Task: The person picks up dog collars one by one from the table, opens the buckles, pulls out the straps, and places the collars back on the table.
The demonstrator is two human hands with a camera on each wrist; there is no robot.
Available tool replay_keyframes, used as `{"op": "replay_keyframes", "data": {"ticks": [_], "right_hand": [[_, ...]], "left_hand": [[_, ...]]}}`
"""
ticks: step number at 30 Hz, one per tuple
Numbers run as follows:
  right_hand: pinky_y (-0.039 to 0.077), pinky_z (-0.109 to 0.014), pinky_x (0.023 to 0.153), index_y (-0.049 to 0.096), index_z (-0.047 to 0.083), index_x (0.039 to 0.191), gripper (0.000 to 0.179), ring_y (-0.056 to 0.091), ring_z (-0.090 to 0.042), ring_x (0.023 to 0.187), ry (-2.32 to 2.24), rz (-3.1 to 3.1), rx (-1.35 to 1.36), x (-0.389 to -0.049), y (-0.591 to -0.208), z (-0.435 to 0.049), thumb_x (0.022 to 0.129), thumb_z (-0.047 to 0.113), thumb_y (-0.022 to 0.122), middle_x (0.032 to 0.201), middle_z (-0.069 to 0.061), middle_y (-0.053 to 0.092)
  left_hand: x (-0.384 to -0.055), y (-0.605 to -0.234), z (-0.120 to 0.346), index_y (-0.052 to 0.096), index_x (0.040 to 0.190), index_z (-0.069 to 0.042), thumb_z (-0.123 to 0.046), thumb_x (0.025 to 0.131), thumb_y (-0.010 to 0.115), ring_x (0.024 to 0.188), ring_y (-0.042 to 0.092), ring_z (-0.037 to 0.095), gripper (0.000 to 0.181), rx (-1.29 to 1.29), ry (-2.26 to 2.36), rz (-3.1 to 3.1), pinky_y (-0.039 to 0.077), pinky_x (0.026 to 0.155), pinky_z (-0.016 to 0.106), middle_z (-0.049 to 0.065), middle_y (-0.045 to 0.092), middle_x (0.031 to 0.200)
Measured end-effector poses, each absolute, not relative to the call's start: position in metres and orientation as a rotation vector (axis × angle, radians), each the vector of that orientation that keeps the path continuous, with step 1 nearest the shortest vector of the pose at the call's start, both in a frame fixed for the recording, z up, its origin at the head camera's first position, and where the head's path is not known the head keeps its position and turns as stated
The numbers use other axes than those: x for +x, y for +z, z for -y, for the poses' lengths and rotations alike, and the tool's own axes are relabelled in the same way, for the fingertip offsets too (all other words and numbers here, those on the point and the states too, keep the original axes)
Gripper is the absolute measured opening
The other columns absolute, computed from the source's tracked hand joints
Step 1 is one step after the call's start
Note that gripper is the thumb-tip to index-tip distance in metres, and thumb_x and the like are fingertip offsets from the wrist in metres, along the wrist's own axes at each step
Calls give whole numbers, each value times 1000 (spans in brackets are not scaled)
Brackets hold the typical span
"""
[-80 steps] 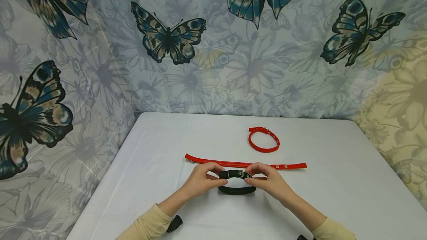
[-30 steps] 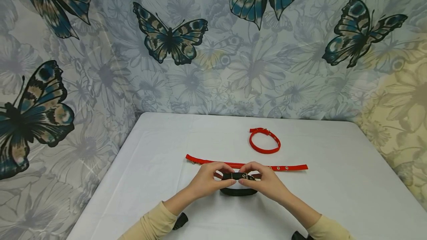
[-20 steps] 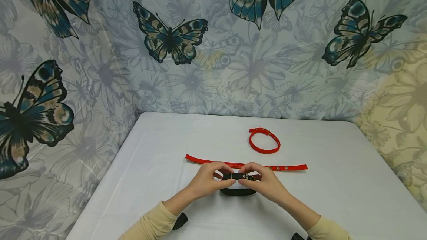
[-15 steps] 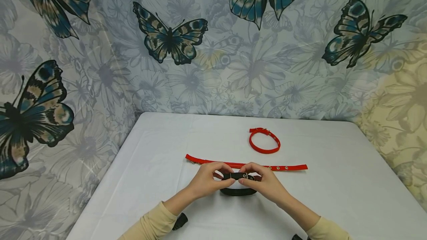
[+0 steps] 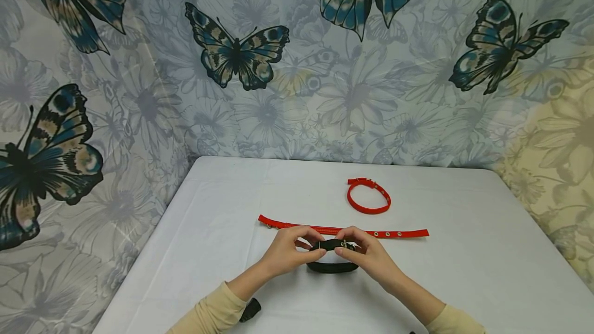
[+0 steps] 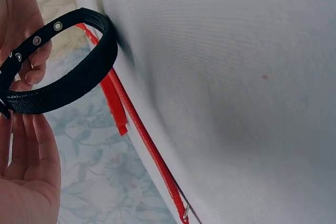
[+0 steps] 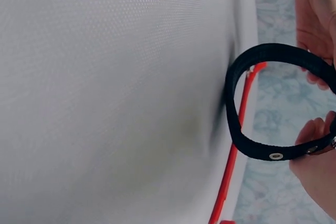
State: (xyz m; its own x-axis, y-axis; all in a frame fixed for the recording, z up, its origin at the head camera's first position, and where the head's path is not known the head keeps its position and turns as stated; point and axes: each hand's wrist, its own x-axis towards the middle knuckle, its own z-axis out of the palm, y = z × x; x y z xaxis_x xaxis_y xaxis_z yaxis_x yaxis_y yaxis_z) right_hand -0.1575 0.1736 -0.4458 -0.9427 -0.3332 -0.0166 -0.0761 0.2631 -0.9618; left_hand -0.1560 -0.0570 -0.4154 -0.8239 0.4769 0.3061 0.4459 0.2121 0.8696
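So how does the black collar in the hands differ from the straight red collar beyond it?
The black collar curves into a loop, while the straight red collar is stretched out lengthwise. The left hand and right hand hold the black collar, whereas the straight red collar lies on the table. Both are narrow straps with metal-rimmed holes.

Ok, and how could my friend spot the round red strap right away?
Find the white table and look toward its far edge, a little right of the middle. The round red strap lies there. Unlike the long red strap and the black loop in front, it is both red and round.
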Motion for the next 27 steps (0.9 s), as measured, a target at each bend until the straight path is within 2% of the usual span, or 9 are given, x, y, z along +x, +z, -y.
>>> {"op": "replay_keyframes", "data": {"ticks": [8, 17, 27], "right_hand": [[50, -30, 82, 63, 11, 108, 26, 56, -23, 101, -1685, -2391, -464, -160, -444, -172, 88, 24, 73, 106, -4, 63], [53, -28, 79, 67, 19, 106, 25, 60, -18, 95, -1617, -2492, -616, -161, -443, -170, 86, 31, 76, 103, 4, 65], [53, -27, 73, 67, 17, 106, 24, 60, -21, 89, -1608, -2489, -567, -160, -443, -170, 87, 29, 75, 104, 1, 65]], "left_hand": [[-157, -419, 57, 70, 100, -1, -2, 83, 75, 85, 66, 25, 17, 922, 1726, -2434, 58, 76, 37, 9, 70, 94], [-157, -420, 56, 71, 99, 1, -2, 82, 76, 86, 66, 29, 18, 944, 1724, -2436, 58, 76, 37, 11, 71, 95], [-156, -418, 56, 71, 100, 0, -3, 82, 76, 87, 66, 27, 18, 901, 1727, -2423, 58, 77, 36, 10, 71, 96]]}}
